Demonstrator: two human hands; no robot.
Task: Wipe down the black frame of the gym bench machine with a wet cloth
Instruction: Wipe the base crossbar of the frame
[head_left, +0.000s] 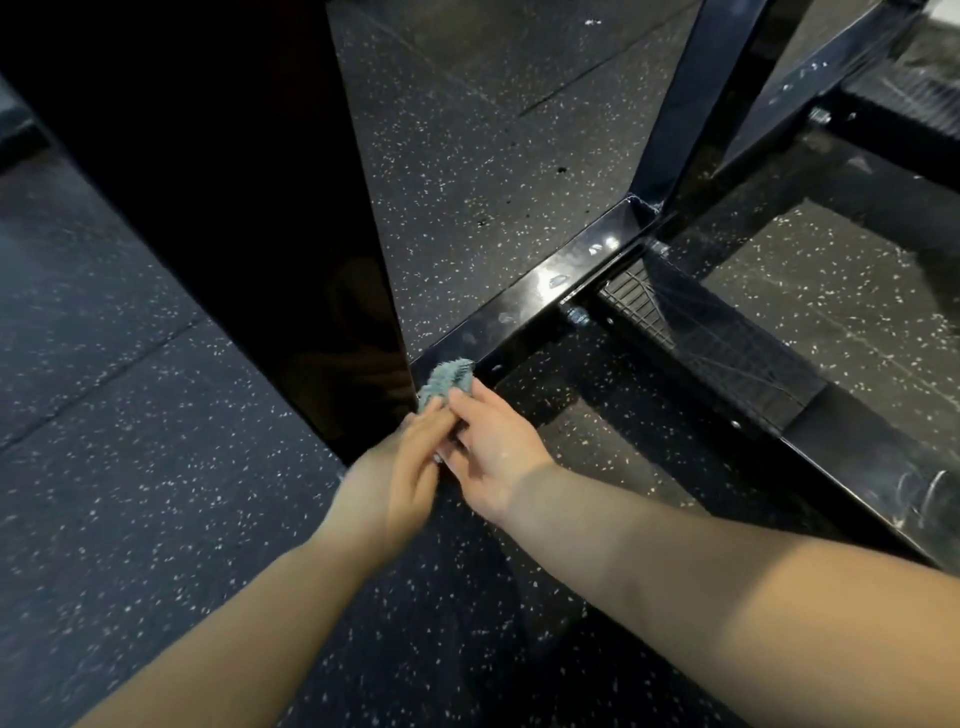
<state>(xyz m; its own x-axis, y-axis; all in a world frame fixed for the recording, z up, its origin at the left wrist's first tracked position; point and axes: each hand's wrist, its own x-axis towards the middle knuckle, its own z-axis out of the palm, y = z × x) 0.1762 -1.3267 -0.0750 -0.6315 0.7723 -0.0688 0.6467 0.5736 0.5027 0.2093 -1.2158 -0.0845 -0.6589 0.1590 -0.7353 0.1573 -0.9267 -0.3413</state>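
Head view: left hand and right hand both pinch a small teal microfibre cloth, bunched just ahead of the fingertips against the black frame rail; soft, limp, light, likely best gripped wadded in the palm.

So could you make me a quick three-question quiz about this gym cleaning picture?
1. True or false: both hands hold the cloth.
2. Where is the cloth? A) on the floor B) at the low frame bar beside the wide black post C) on the ribbed footplate
3. Fill in: the floor is dark with pale ____.

Key
1. True: the left hand and right hand both pinch it.
2. B
3. speckles
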